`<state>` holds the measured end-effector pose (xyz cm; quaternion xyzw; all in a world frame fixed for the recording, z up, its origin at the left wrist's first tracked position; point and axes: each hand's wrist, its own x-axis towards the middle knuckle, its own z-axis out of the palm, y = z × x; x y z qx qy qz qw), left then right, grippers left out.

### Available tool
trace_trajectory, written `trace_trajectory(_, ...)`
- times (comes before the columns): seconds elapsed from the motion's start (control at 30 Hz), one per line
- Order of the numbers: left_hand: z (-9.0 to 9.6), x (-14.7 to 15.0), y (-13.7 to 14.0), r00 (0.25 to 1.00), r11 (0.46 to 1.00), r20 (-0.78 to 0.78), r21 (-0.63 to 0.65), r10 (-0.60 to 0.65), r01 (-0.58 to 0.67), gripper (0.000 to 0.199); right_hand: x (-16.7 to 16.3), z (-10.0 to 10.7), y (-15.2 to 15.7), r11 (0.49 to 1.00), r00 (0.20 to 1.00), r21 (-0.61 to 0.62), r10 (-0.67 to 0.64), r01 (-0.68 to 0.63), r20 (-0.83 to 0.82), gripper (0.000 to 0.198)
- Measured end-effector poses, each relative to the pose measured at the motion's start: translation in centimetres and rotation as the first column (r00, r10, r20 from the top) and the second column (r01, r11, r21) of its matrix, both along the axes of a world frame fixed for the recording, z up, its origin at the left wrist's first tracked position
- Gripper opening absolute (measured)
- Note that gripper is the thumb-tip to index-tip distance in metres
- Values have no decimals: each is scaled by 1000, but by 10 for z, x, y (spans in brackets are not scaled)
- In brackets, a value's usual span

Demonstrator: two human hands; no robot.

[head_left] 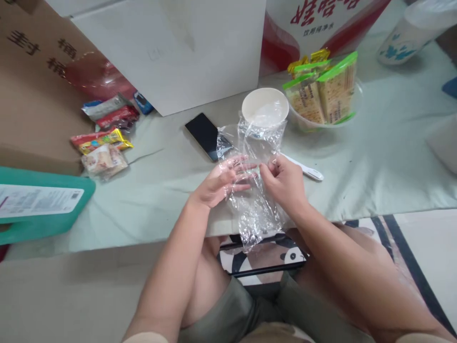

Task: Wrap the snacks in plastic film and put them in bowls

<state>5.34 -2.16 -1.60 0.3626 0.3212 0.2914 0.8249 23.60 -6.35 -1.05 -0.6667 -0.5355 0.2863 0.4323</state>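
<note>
Pinching a clear plastic bag [262,214] in the right hand [286,182], apparently to steady it, while spreading the left hand [221,182], fingers ungripped, against or inside the plastic, unclear which, seemingly bracing it. Trailing the bag toward six o'clock, over the edge of the table [143,205]. Facing a white bowl [250,105] at twelve o'clock, with pale, indistinct contents, and a clear tub [358,101] between one and two o'clock, holding green-edged packs [337,93] upright, probably propped by its wall.
</note>
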Motion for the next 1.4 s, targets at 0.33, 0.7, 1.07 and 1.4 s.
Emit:
trace_trajectory(0.33, 3, 15, -7, 949, 981, -271, 151, 161, -124, 38, 4, 1, 0, 997, 957, 11, 77, -77, -281, 29)
trace_trajectory(0.7, 13, 2, 3, 939, 991, -318, 88, 128, -105, 36, 15, -8, 9, 982, 845, -53, 125, -179, -521, 14)
trace_trajectory(1.07, 12, -12, 7, 954, 968, -164, 48, 251, -246, 18, 20, -15, 7, 893, 878, 321, 404, -316, -259, 16)
trace_trajectory(1.4, 9, -10, 14, 933, 941, -178, -75, 313, -330, 30, 22, -12, 1, 881, 806, 308, 460, -360, -373, 44)
